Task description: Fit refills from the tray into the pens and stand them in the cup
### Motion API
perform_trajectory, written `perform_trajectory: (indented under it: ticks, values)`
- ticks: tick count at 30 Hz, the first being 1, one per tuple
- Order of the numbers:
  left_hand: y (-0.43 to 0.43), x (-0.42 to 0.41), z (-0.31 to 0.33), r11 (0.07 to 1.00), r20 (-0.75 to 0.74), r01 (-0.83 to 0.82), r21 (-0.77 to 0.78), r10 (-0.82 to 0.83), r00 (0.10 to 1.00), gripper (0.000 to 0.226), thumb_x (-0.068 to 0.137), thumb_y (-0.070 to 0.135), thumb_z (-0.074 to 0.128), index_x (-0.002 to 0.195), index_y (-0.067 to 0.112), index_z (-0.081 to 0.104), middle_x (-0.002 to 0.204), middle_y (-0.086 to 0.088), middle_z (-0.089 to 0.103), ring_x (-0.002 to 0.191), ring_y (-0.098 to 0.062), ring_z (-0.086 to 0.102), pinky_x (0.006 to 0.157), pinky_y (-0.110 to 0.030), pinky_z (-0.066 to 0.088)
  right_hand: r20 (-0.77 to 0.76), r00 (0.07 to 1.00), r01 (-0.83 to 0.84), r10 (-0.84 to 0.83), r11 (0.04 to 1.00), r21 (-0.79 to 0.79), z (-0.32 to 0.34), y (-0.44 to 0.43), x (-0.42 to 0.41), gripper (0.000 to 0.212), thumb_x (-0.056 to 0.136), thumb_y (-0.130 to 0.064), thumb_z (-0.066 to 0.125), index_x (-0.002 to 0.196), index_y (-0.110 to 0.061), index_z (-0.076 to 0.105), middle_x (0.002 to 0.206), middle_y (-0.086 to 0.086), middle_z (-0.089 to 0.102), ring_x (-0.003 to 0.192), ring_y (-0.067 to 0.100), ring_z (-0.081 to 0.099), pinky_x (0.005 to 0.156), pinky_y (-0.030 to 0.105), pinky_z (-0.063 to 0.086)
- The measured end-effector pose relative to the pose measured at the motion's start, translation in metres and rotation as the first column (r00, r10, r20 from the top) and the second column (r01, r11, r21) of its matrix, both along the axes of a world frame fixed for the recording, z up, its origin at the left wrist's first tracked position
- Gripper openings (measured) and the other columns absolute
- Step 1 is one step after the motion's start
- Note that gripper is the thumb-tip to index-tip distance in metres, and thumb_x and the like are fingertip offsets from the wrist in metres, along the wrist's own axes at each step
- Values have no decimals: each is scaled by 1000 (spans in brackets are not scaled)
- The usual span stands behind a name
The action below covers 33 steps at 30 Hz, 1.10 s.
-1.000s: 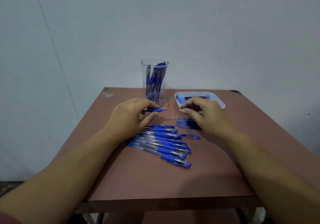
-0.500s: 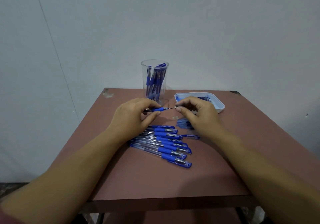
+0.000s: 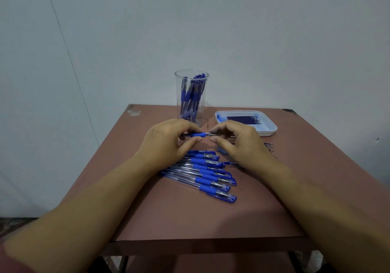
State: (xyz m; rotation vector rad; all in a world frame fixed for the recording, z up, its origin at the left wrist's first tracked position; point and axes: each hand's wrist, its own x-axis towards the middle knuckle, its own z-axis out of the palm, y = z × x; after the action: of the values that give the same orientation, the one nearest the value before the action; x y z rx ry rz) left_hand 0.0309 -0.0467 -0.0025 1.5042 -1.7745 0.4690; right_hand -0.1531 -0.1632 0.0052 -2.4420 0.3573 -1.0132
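My left hand [image 3: 168, 139] grips a pen [image 3: 199, 134] with a blue grip, held level above the table. My right hand [image 3: 236, 139] pinches the pen's metal tip end from the right. A clear cup [image 3: 191, 95] behind the hands holds several blue pens standing upright. A white tray [image 3: 268, 128] at the back right holds several dark refills [image 3: 242, 119]. A row of several blue pens [image 3: 206, 173] lies on the table below my hands.
The brown table [image 3: 190, 213] stands against a pale wall. A few loose thin refills [image 3: 269, 146] lie to the right of my right hand, near the tray. The table's front edge is close to me.
My right hand moved left from the table to the pen's tip and now pinches it. My left hand kept hold of the pen, barely moving.
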Motion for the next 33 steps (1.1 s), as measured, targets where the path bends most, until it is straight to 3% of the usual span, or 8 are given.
perform_trajectory:
  ticks: [2,7,11,15,18,22,28,33]
  values:
    - [0,0,0,1000,2,7,8,-7,1000,29,89,46,56,103,25,71,91,13,69,76,4,53,69,-10,42,-30,999,20,-23,996,-91,-1,-2,2,11,91,-21,67,101,-18,70,88,-8,66,83,5,59,72,14,47]
    - [-2,0,-1,1000,-20,4,-5,-4,1000,29,89,46,57,104,26,71,92,14,69,77,5,53,70,-10,41,-88,995,37,-57,976,-214,-2,-4,1,28,92,-31,64,116,-17,63,98,-4,63,87,4,54,76,16,46]
    - [-1,0,0,1000,-13,7,6,-7,1000,30,88,47,56,103,26,71,91,14,69,76,4,53,70,-10,41,-39,995,63,-89,898,-435,-1,-5,3,26,92,-33,54,102,-11,64,91,0,63,82,0,41,78,14,35]
    - [0,-1,0,1000,-23,3,11,-3,1000,27,88,45,58,103,25,71,90,14,69,75,4,53,70,-6,38,-5,997,66,-81,839,-540,-1,-6,3,29,94,-32,51,102,-8,67,89,3,66,84,9,49,78,19,39]
    - [-1,-1,-1,1000,-48,3,13,-2,999,24,88,41,63,104,25,72,91,14,70,76,3,56,70,-12,43,2,994,97,-109,872,-480,0,-3,1,38,92,-39,52,112,-9,65,92,2,65,84,8,52,79,18,41]
    - [-1,-2,-2,1000,-56,6,25,-5,998,28,88,45,60,104,25,72,91,14,70,76,1,58,68,-16,48,-3,999,40,-46,903,-427,0,-6,1,18,93,-27,59,99,-11,67,87,-11,56,82,-4,39,78,8,36]
    - [-2,-4,-1,999,-83,20,32,-17,996,32,88,49,57,106,27,71,91,16,69,76,1,59,68,-13,47,-25,1000,6,-11,986,-165,-1,-9,-2,26,88,-34,69,109,-20,66,91,-11,63,83,3,58,76,14,48]
    - [-3,-6,-1,999,-92,26,24,-24,996,33,88,50,57,107,26,71,90,15,69,76,0,60,68,-15,50,-2,1000,-15,15,994,-107,2,-7,1,14,89,-25,69,97,-34,61,84,-22,58,79,1,58,70,13,45]
